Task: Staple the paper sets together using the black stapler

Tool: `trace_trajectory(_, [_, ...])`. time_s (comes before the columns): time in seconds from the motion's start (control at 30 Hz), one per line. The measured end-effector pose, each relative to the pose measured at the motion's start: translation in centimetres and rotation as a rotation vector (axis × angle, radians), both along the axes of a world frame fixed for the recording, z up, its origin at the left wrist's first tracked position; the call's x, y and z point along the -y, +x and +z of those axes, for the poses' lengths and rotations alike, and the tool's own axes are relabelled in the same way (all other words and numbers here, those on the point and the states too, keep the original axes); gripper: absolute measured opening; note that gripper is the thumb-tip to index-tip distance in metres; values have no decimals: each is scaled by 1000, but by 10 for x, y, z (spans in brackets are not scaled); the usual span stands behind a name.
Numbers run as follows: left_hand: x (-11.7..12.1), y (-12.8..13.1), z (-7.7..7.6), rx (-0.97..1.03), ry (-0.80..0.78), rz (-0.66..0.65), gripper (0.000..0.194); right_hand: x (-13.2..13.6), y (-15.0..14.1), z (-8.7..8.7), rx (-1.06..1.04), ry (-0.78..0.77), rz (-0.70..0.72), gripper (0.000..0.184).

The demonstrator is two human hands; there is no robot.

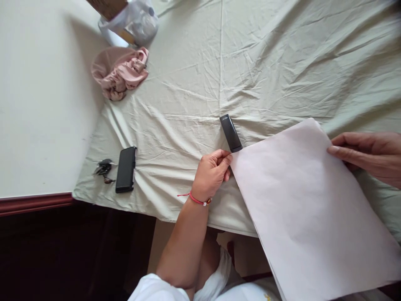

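A large sheet of pale pink paper [310, 209] lies at an angle over the near edge of a bed covered in a light green sheet [250, 62]. My left hand [211, 173], with a red thread bracelet on the wrist, is closed and pinches the paper's left corner. My right hand [369, 156] holds the paper's right edge, fingers pressed together on it. A small black rectangular device [231, 133] lies on the sheet just above my left hand, touching the paper's edge.
A black phone [125, 169] and a bunch of keys [103, 169] lie near the bed's left corner. A pink cloth bundle [120, 72] and a clear plastic bag [134, 23] sit at the upper left by the white wall [37, 104].
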State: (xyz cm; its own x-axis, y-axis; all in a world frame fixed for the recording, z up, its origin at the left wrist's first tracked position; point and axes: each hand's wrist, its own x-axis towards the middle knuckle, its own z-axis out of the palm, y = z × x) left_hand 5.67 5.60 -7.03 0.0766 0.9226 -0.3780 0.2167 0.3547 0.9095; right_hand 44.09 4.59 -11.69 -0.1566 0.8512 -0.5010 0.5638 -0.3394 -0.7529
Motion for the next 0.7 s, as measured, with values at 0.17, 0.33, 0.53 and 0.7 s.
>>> trace_trajectory(0.17, [1,6,1,-103,40,6,20,1,-22,16,1,-51,-49,49])
trace_trajectory(0.33, [2,12,0,-172,74,95,14,3,-38,32,-73,-208,-146,54])
trace_trajectory(0.53, [3,13,-7,-295,160,104,7,6,-35,29,-188,-347,-296,53])
trace_trajectory(0.7, [6,12,-18,-322,378,177,17,6,-23,15,-192,-291,-422,55])
